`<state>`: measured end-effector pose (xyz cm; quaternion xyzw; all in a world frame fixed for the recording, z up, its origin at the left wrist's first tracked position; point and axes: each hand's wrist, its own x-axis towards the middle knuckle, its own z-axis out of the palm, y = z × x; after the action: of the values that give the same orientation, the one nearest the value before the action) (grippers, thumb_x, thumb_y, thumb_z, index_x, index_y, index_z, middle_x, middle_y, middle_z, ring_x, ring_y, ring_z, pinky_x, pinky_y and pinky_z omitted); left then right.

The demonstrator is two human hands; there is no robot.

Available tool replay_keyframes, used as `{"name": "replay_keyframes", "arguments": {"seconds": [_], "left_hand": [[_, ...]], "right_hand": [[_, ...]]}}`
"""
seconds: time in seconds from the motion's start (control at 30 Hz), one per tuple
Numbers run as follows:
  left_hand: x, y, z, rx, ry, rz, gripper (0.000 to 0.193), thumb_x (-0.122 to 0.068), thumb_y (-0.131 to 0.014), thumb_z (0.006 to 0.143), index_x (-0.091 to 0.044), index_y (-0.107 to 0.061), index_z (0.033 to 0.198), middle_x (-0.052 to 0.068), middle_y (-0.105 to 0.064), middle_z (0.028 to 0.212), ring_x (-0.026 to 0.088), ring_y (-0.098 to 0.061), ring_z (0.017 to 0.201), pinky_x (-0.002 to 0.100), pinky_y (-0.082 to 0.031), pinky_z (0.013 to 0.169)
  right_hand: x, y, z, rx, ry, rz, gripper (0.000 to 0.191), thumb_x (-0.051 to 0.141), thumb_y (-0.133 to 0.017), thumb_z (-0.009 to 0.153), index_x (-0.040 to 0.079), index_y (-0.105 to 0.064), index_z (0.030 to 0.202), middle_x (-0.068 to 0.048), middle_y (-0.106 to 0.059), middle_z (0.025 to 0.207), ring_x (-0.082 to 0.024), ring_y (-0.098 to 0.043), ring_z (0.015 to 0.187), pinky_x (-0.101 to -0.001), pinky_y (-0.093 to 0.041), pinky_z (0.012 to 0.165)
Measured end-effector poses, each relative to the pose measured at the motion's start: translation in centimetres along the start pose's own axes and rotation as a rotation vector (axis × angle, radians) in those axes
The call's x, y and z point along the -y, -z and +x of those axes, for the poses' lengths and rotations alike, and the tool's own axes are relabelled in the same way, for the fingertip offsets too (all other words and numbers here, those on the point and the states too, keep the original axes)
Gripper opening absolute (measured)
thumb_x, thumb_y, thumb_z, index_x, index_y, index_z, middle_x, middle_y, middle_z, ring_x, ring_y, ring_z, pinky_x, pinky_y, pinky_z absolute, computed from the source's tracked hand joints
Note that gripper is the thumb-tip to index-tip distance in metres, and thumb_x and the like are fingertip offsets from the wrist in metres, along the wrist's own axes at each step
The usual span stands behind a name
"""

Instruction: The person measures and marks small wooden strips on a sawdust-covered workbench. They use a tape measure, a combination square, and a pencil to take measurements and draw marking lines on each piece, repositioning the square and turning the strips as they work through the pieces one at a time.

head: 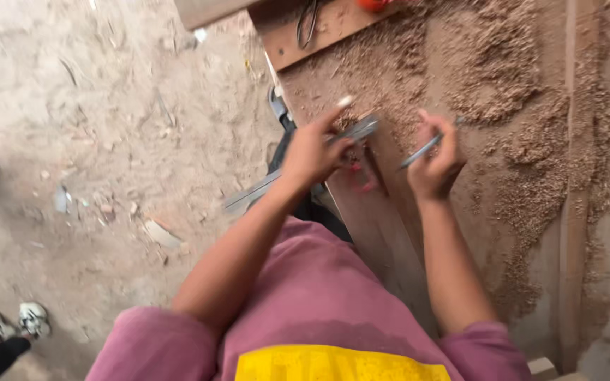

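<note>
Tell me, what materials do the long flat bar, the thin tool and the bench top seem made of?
The bar under the left hand looks like bare grey metal with a dull sheen. The thin tool in the right hand is blurred, probably metal. The bench top looks like unfinished wood, strewn with shavings.

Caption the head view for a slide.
Left hand presses a metal ruler on a sawdust-strewn wooden board; right hand holds a pen-like tool.

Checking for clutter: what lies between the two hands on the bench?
In the head view, between left hand and right hand: bare wooden board, a small red blurred item.
</note>
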<state>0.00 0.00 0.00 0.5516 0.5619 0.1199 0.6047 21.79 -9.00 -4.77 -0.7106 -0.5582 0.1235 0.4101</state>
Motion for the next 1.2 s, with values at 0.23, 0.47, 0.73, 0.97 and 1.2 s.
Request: {"name": "replay_keyframes", "arguments": {"seconds": [0.23,0.47,0.73,0.97,1.2], "left_hand": [[15.9,-4.9,-2.1,0.073,0.203,-0.393,0.049,-0.006,-0.062,0.096,-0.006,-0.055,0.144,0.011,-0.071,0.102,0.016,-0.07,0.066,0.035,-0.052,0.048],[6.4,-10.2,2.6,0.094,0.049,0.262,0.03,-0.022,-0.056,0.096,-0.003,-0.07,0.114,0.011,-0.073,0.082,0.02,-0.071,0.065,0.038,-0.056,0.055],[-5.0,-26.1,2.9,0.334,-0.578,0.872,0.052,-0.057,-0.057,0.093,-0.015,-0.068,0.122,0.014,-0.077,0.098,0.034,-0.075,0.079,0.045,-0.059,0.065],[-4.7,-37.7,7.7,0.488,-0.676,1.109,0.056,-0.054,-0.056,0.099,-0.02,-0.051,0.143,0.021,-0.071,0.111,0.038,-0.073,0.079,0.048,-0.057,0.059],[0.1,-37.9,6.4,0.281,-1.294,0.942,0.04,-0.044,-0.072,0.096,-0.014,-0.073,0.122,0.009,-0.068,0.132,0.03,-0.063,0.118,0.059,-0.047,0.106]], "right_hand": [[-12.4,6.0,-16.8,0.163,0.093,-0.432,0.073,0.038,-0.087,0.073,0.003,-0.055,0.128,-0.031,-0.066,0.13,-0.046,-0.066,0.11,-0.0563,-0.05,0.099],[-18.4,18.2,-15.5,0.131,-0.168,-0.297,0.043,0.004,-0.074,0.095,0.0,-0.062,0.136,-0.024,-0.063,0.141,-0.047,-0.065,0.117,-0.047,-0.055,0.098],[-19.2,27.1,-11.8,-0.013,-0.208,-0.608,0.047,-0.009,-0.062,0.089,0.008,-0.067,0.133,-0.016,-0.066,0.142,-0.034,-0.061,0.132,-0.0508,-0.046,0.111],[-17.1,24.7,-15.9,-0.517,-0.584,-0.505,0.03,0.027,-0.082,0.088,0.007,-0.066,0.103,-0.012,-0.067,0.078,-0.035,-0.069,0.073,-0.0472,-0.053,0.062],[-11.0,16.1,-29.7,-0.411,-0.68,-0.686,0.05,0.035,-0.074,0.09,0.004,-0.057,0.125,-0.023,-0.054,0.145,-0.043,-0.057,0.13,-0.0527,-0.047,0.108]]}}
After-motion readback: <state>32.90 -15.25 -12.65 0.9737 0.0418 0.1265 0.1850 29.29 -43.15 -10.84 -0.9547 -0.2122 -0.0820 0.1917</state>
